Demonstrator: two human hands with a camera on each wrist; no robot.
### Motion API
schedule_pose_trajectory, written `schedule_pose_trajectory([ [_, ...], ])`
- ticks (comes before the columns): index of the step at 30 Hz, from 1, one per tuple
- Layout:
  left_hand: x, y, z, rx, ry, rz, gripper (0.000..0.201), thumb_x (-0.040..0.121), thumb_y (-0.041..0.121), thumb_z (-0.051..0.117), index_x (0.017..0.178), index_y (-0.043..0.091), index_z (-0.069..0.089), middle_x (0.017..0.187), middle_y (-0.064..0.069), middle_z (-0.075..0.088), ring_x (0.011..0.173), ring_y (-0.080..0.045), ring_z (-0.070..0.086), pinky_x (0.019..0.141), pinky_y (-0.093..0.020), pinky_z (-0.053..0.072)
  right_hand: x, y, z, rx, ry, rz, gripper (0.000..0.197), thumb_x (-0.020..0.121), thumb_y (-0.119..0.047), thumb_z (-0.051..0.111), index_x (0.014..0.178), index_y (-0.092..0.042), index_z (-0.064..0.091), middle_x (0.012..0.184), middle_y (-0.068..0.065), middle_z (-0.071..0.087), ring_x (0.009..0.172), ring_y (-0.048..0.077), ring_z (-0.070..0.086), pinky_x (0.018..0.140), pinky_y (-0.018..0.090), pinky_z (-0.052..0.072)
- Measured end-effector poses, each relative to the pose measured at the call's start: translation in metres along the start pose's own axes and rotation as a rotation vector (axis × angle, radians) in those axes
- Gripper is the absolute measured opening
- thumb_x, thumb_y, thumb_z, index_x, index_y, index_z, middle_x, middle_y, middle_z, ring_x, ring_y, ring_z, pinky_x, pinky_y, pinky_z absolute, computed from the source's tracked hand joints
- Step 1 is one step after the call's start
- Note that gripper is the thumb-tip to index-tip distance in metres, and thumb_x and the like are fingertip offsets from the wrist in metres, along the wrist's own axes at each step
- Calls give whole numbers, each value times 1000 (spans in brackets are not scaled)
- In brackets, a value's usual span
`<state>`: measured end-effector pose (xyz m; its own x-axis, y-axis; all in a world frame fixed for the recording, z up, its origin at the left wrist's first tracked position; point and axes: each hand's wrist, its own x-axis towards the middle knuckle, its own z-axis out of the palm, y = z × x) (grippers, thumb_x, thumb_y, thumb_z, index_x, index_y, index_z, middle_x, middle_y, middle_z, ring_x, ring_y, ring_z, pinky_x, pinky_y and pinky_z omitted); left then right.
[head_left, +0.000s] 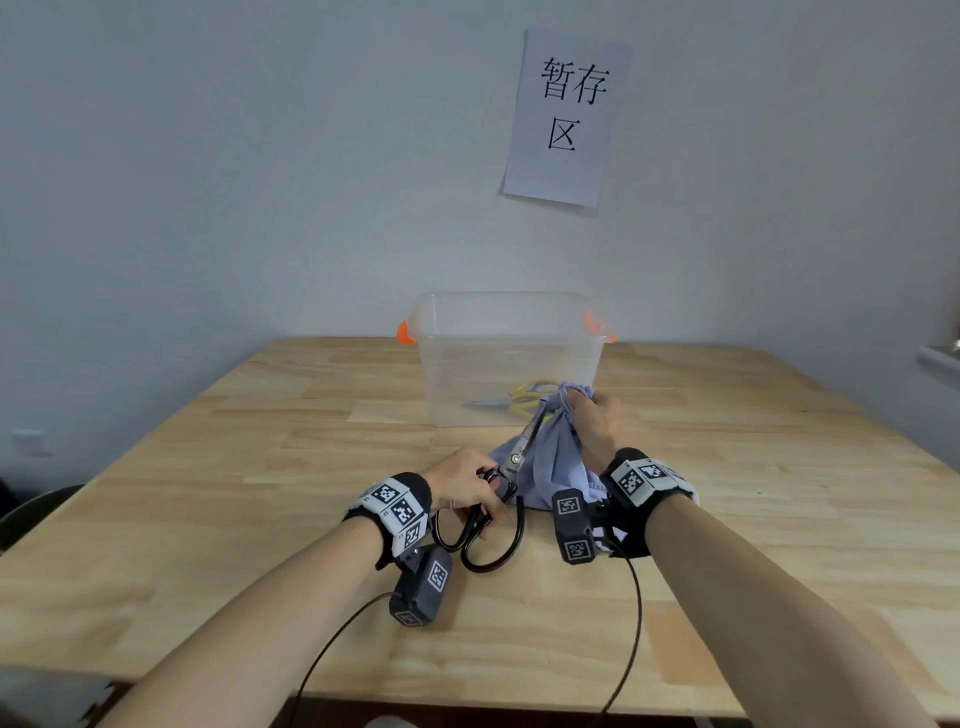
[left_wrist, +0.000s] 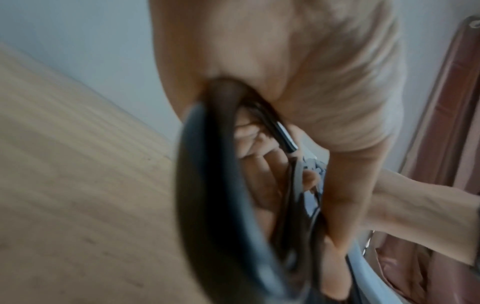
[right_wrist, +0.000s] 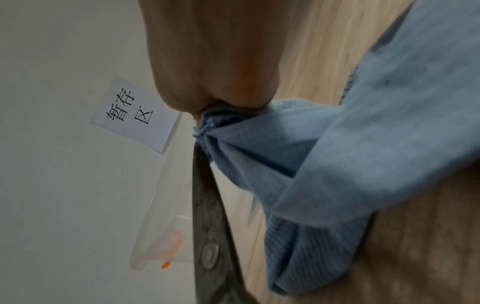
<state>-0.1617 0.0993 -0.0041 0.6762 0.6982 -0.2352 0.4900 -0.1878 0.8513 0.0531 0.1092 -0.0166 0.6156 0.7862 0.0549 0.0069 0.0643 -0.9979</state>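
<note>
Scissors (head_left: 516, 459) mid-wipe, center frame: left hand (head_left: 462, 483) grips handles (head_left: 493, 543), right hand (head_left: 597, 421) clenches cloth (head_left: 558, 462) round blade (head_left: 532, 430); next, probably slide it off.

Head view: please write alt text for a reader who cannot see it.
A person's left hand grips black scissors at a wooden table, while the right hand grips a blue cloth bunched at their blade tips. Behind stands a clear plastic box holding yellow-handled scissors, under a paper sign on the wall.

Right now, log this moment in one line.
left hand: grips black-handled metal scissors by handles | right hand: grips light blue cloth bunched over blade tips | clear plastic bin: yellow-handled scissors inside
</note>
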Motion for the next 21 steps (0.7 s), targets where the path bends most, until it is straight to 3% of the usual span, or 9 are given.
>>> schedule_pose_trajectory([
  [2,1,-3,-1,-17,43,24,48,70,-14,76,59,15,39,55,-9,49,51,-30,64,52,-36,55,-2,-3,-8,-87,-47,-42,29,93,-15,58,66,-8,48,57,7,39,52,19,37,49,29,31],
  [4,2,-3,-1,-20,79,39,50,68,-15,76,55,17,40,54,-6,45,53,-29,60,56,-38,54,-7,-3,-10,-164,-119,-64,25,90,-22,62,76,-2,54,62,10,51,54,23,49,48,32,40],
  [6,4,-1,0,9,98,58,48,68,-13,77,55,16,41,55,-6,43,55,-26,54,54,-35,54,-9,1,-9,-213,-135,-35,30,85,-29,68,99,-5,57,81,14,66,70,31,66,61,42,55],
  [7,4,1,1,20,102,60,47,68,-13,77,56,15,41,56,-6,43,54,-25,53,53,-33,53,-8,3,-8,-230,-124,-24,29,84,-28,71,102,-11,56,89,16,68,78,31,69,69,45,58],
  [9,4,3,3,12,100,46,44,69,-12,77,58,12,42,56,-7,45,48,-22,56,49,-31,53,-12,4,-5,-249,-146,-29,18,83,-20,73,93,-17,58,89,17,69,82,32,71,73,46,60],
  [12,4,6,6,18,96,20,44,69,-12,78,60,11,42,55,-6,47,44,-19,57,45,-30,52,-22,0,-6,-228,-214,-35,6,81,-9,73,81,-13,69,80,18,72,77,34,72,71,43,59],
  [15,4,6,6,15,89,0,43,69,-10,80,60,11,43,56,-8,51,52,-28,62,47,-33,55,-25,-3,-9,-154,-269,21,15,87,0,63,72,-1,65,73,18,66,70,30,66,68,38,54],
  [18,3,9,8,30,85,-7,42,70,-10,80,60,10,44,56,-8,51,48,-24,61,45,-30,52,-29,-9,-13,-109,-319,114,26,92,0,56,66,-4,55,64,12,59,60,24,59,59,30,48],
  [21,4,9,9,29,81,-17,43,68,-11,79,59,11,43,56,-10,51,46,-24,61,49,-33,54,-32,-14,-14,87,-444,254,23,98,-6,47,78,-1,59,82,21,64,73,30,64,72,36,54],
])
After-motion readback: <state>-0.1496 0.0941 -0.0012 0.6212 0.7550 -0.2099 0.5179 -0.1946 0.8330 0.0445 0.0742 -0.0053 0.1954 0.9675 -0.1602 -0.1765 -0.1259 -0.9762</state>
